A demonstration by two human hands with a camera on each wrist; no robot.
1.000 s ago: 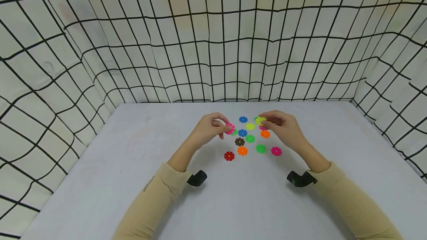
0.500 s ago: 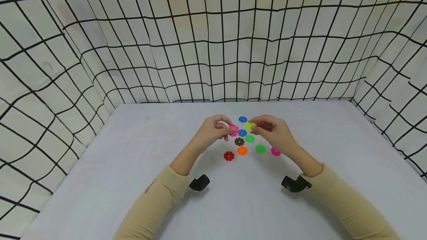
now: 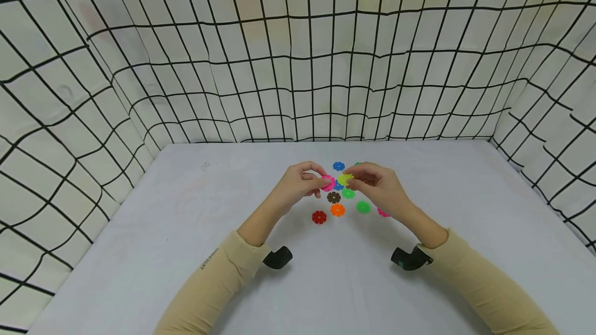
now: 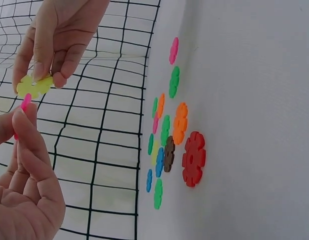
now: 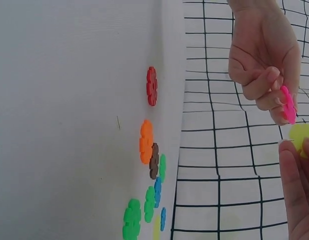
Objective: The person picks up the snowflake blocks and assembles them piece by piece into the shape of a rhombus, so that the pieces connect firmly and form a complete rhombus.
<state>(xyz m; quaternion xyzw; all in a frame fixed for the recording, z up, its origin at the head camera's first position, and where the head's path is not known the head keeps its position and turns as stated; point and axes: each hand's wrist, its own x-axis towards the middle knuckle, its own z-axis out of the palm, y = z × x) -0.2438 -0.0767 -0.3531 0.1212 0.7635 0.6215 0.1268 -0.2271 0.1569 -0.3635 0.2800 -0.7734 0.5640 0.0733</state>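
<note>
My left hand [image 3: 298,184] pinches a pink interlocking disc [image 3: 328,184] with a notched, flower-like rim between thumb and fingers. A matching yellow disc [image 3: 345,179] is pinched by my right hand [image 3: 383,186], facing it. In the left wrist view, the pink disc [image 4: 26,102] stands edge-on right at the rim of the flat-turned yellow disc [image 4: 34,87]. The right wrist view shows the pink disc [image 5: 288,105] just above the yellow one [image 5: 301,139], which my right fingers partly cover. Both are raised above the table.
Below the hands, several loose discs lie on the white table [image 3: 186,252]: red [image 3: 318,217], orange [image 3: 338,210], brown [image 3: 333,197], green [image 3: 363,207], blue [image 3: 339,166] and others, some hidden by my right hand. A black grid-lined white cloth [image 3: 298,87] encloses the table's back and sides.
My right hand has moved left with the yellow disc, bringing it up to the pink one. My left hand has shifted slightly right with the pink disc.
</note>
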